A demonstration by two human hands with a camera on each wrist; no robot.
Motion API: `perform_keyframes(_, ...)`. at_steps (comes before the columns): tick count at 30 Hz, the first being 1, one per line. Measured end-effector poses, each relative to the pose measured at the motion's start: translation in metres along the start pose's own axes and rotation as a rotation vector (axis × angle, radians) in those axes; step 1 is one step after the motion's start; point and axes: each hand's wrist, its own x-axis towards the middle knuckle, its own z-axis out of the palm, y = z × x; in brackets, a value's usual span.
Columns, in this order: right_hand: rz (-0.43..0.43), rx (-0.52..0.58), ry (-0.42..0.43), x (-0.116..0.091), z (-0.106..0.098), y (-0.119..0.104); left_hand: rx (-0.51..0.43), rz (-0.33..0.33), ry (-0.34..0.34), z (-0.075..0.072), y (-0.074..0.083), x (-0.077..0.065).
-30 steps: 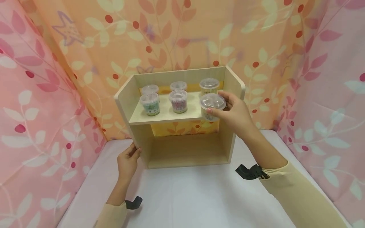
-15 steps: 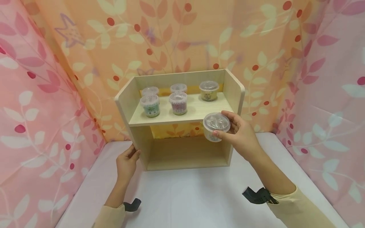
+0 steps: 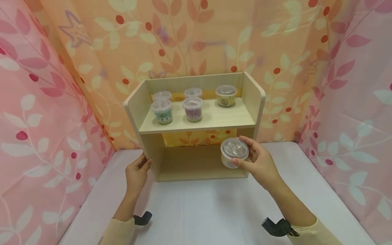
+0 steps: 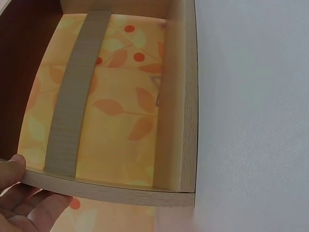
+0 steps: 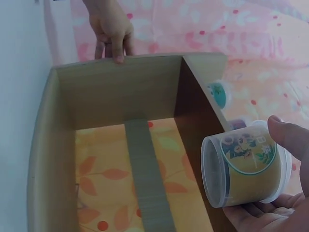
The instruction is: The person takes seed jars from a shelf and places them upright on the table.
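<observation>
My right hand (image 3: 260,163) grips a lidded clear plastic tub (image 3: 234,152) by its side, in front of the lower compartment's right end. In the right wrist view the tub (image 5: 248,164) shows a yellowish label with printed leaves. My left hand (image 3: 136,173) pinches the left side panel's front edge of the small wooden shelf (image 3: 196,129); the left wrist view shows thumb and fingers (image 4: 48,208) on either side of that panel. On the upper board stand a yellow tub (image 3: 226,97), a green tub (image 3: 162,112), a purple tub (image 3: 193,110) and two more tubs behind.
The shelf stands on a white-covered table (image 3: 196,211). Its lower compartment (image 3: 199,163) has an open back with a crossbar (image 4: 75,96). An orange patterned curtain (image 3: 196,41) hangs behind, and pink curtains (image 3: 46,136) flank both sides.
My right hand has carried its tub off the front right of the upper board and lowered it before the bottom compartment. The left hand keeps its hold on the side panel.
</observation>
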Motion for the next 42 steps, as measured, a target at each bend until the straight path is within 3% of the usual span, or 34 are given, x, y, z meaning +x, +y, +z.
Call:
perform_keyframes(9,0.013,-0.007,0.004,-0.017,-0.001,0.032,-0.010,0.020,-0.003,0.000,-0.002,-0.001)
perform_keyframes(22,0.056,0.011,-0.016,-0.018,-0.002,0.070,0.012,0.021,0.007,-0.002,-0.004,0.000)
perform_keyframes(24,0.061,0.013,-0.019,-0.016,-0.002,0.074,0.024,0.019,0.004,-0.002,0.005,-0.002)
perform_keyframes(28,0.067,0.024,-0.031,-0.014,-0.003,0.081,0.061,0.020,0.019,-0.001,0.007,-0.002)
perform_keyframes(33,0.080,0.006,-0.051,-0.012,-0.004,0.090,0.147,0.038,0.038,0.000,-0.001,0.002)
perform_keyframes(42,0.196,-0.064,-0.087,-0.009,-0.005,0.103,0.158,-0.012,0.070,0.002,-0.003,0.000)
